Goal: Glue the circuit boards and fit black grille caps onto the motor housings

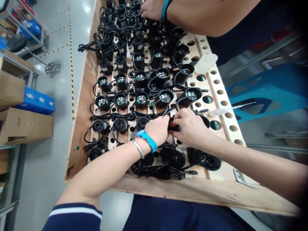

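My left hand [157, 130], with a blue band and a silver bangle at its wrist, has its fingers closed at a black round part [173, 125]. From the other side, my right hand [191, 128] pinches the same part between bent fingers. Both hands hide most of it, so its exact kind does not show. Just beyond stand open black cylindrical housings, such as one [165, 98] with a green circuit board and wires inside. To the left in the same row sit housings with slotted covers [120, 125]. Black cables [120, 115] lie coiled between the rows.
A wooden board with holes [233, 128] carries the rows inside a wooden-edged tray [79, 128]. Another person's hand [152, 9] reaches in at the far end. A small white bottle [128, 57] stands among the housings. A blue stool [271, 86] is at right; cardboard boxes [31, 126] are at left.
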Available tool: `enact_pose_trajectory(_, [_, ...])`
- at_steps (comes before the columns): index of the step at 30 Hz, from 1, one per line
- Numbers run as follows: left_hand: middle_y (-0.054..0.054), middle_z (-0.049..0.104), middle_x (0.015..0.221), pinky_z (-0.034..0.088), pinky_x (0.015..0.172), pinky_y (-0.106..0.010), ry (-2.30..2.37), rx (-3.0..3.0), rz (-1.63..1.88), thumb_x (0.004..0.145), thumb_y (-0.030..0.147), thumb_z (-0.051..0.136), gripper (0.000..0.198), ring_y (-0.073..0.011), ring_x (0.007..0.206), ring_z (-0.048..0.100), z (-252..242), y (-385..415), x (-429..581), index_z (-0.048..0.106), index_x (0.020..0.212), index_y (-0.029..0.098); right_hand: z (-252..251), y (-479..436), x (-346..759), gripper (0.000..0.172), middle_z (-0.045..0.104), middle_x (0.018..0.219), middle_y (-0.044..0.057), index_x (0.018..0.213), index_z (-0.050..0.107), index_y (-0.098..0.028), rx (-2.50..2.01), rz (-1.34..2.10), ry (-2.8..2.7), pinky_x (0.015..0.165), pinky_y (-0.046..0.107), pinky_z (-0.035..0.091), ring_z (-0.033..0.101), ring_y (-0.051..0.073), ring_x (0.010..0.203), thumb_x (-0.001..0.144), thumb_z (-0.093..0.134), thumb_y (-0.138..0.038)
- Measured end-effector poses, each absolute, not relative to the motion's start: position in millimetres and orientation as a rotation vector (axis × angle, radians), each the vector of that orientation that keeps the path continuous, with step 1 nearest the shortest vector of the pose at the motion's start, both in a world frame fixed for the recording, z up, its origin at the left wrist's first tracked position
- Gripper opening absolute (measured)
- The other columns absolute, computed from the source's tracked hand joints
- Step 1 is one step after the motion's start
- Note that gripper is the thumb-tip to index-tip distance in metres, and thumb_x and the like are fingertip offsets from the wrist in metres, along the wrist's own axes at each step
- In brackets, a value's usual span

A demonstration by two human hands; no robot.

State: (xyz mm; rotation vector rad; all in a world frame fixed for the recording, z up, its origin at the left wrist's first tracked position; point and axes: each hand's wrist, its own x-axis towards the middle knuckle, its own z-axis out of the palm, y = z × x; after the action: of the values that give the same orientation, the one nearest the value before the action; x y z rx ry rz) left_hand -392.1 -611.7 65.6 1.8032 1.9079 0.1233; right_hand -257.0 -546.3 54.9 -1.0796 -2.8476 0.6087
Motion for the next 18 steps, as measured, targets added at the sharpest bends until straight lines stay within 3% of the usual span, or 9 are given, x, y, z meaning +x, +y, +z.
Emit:
enact_pose_trajectory(6, [-0.01, 0.064, 0.115, 0.053, 0.086, -0.034, 1.894, 1.867, 0.086, 0.08, 0.019, 0.06, 0.034, -0.025, 0.104, 0.064, 68.7, -605.0, -394.4, 0.055, 0.114, 0.014, 54.1, -553.4, -261.8, 0.02, 0.055, 0.106, 0.012, 0.08, 0.075, -0.021, -1.299, 0.63, -2.749, 0.068, 0.039, 0.035, 0.045, 0.033, 0.104, 0.078, 0.063, -0.037])
enact_pose_trajectory(15, [-0.009, 0.068, 0.107, 0.053, 0.083, -0.035, 1.894, 1.891, 0.027, 0.08, 0.022, 0.062, 0.027, -0.0262, 0.098, 0.066, 65.6, -602.5, -396.8, 0.058, 0.107, 0.016, 64.4, -553.4, -271.8, 0.026, 0.059, 0.103, 0.01, 0.053, 0.063, -0.018, -1.412, 0.696, -2.619, 0.069, 0.038, 0.032, 0.046, 0.031, 0.103, 0.071, 0.068, -0.036])
enact_pose_trajectory(18, [-0.011, 0.068, 0.11, 0.052, 0.086, -0.036, 1.91, 1.865, 0.001, 0.08, 0.027, 0.068, 0.042, -0.0271, 0.102, 0.066, 67.9, -600.5, -396.9, 0.054, 0.117, 0.015, 73.4, -549.9, -254.7, 0.021, 0.061, 0.105, 0.007, 0.057, 0.065, -0.02, -1.382, 0.705, -2.617, 0.075, 0.043, 0.033, 0.049, 0.031, 0.104, 0.067, 0.074, -0.036])
